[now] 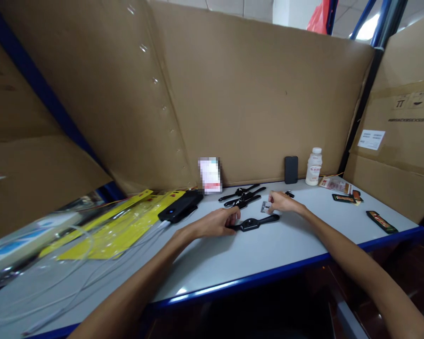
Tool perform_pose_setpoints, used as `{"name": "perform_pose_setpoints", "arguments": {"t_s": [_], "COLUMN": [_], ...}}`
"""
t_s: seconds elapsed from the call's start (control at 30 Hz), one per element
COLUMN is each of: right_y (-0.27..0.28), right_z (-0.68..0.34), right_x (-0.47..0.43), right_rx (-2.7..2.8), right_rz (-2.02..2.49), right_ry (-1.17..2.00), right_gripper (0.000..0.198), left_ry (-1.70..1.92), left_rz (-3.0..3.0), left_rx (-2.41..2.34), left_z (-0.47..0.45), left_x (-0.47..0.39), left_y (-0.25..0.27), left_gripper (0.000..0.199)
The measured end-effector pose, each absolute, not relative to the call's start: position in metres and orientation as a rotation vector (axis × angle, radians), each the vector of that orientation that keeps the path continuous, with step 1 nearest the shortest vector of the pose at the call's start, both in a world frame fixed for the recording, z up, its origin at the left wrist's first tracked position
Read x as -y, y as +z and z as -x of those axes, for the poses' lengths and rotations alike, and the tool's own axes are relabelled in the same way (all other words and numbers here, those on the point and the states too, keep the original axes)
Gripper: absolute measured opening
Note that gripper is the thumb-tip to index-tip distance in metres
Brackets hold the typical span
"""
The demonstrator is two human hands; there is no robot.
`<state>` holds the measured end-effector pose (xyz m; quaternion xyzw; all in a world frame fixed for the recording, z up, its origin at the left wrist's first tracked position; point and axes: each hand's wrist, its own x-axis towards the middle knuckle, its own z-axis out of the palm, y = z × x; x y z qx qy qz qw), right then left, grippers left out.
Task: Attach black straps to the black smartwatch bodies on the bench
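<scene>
The left hand (221, 222) is clamped on a smooth black wing-shaped tool's (251, 223) left end; far-right of it, the right hand (281, 202) pinches a flat silvery plate (265, 207).

No words or numbers legible. Carton (397, 127) on right: printed handling signs (410, 101), one like two upright strokes under bar, next one bowl-shaped; line of dark lettering (410, 120) below (too blurred to read). White sticker (372, 140) on same carton: rows of tiny print, unreadable. Bottle (314, 167): red characters on label (315, 170), unclear. Small silvery card (265, 207): nothing readable.
</scene>
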<state>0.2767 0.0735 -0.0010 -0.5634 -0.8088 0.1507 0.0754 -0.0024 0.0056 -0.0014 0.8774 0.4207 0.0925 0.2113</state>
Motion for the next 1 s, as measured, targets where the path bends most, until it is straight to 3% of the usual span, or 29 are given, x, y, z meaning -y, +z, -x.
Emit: {"name": "perform_pose_setpoints", "arguments": {"t_s": [0.17, 0.43, 0.87, 1.0], "right_y": [-0.01, -0.021, -0.032, -0.012], "right_z": [-0.265, -0.24, -0.235, -0.266], "right_x": [-0.07, -0.061, -0.063, -0.083], "right_rx": [2.132, 1.974, 2.356, 2.247], "right_rz": [1.461, 0.999, 0.908, 1.187], "right_ry": [0.771, 1.325, 0.999, 0.52], "right_gripper": [0.036, 0.02, 0.027, 0.024], "left_ry": [0.251, 0.272, 0.262, 0.221], "left_rz": [-2.394, -2.474, -2.544, -2.542], "left_rx": [-1.154, -1.158, -1.193, -1.218], "left_z": [0.01, 0.006, -0.002, -0.003], "left_x": [-0.007, -0.007, -0.005, -0.006], "left_y": [0.0, -0.001, -0.003, -0.005], "left_gripper": [0.015, 0.013, 0.016, 0.021]}}
